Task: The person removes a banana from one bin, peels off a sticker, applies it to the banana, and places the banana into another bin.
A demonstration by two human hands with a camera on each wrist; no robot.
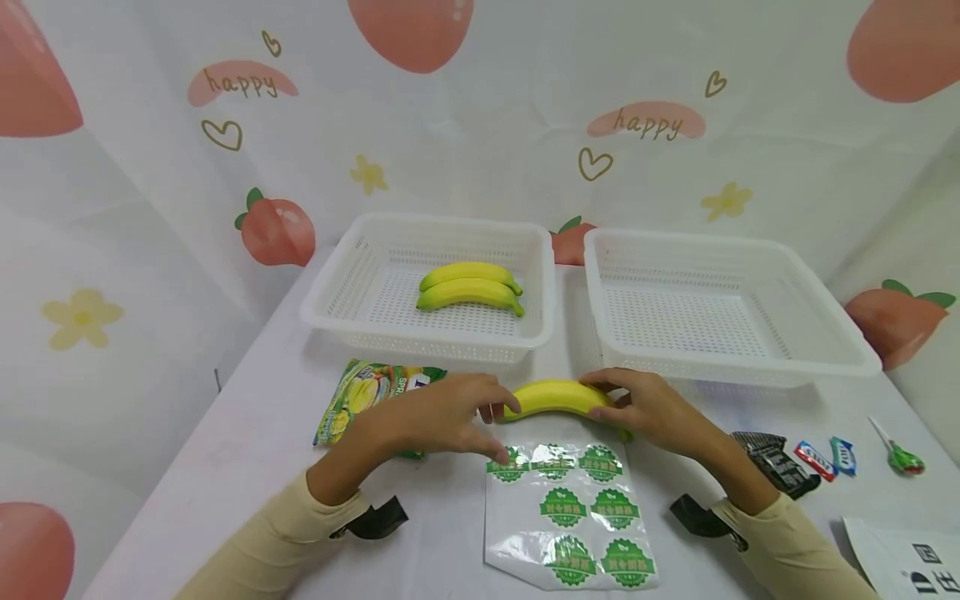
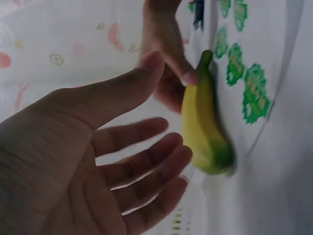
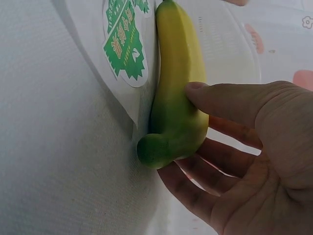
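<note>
A yellow banana (image 1: 553, 397) lies crosswise on the table, just behind a sheet of green round stickers (image 1: 592, 506). My right hand (image 1: 651, 408) grips its stem end, thumb on one side and fingers on the other; the green stem (image 3: 154, 151) shows in the right wrist view. At the opposite end is my left hand (image 1: 442, 412), its thumb spread from loosely bent fingers. In the left wrist view, those fingertips (image 2: 178, 154) are beside the banana's green tip, and the palm holds nothing. The left thumb overlaps the sheet's top-left sticker in the head view.
Two bananas (image 1: 471, 289) lie in the left white basket (image 1: 542, 275); another white basket (image 1: 817, 367) stands at right. A green snack packet (image 1: 348, 408) is partly behind my left hand. Black wrappers (image 1: 780, 467), small candies (image 1: 816, 461), a lollipop (image 1: 903, 458) and a white bag (image 1: 903, 554) lie at right.
</note>
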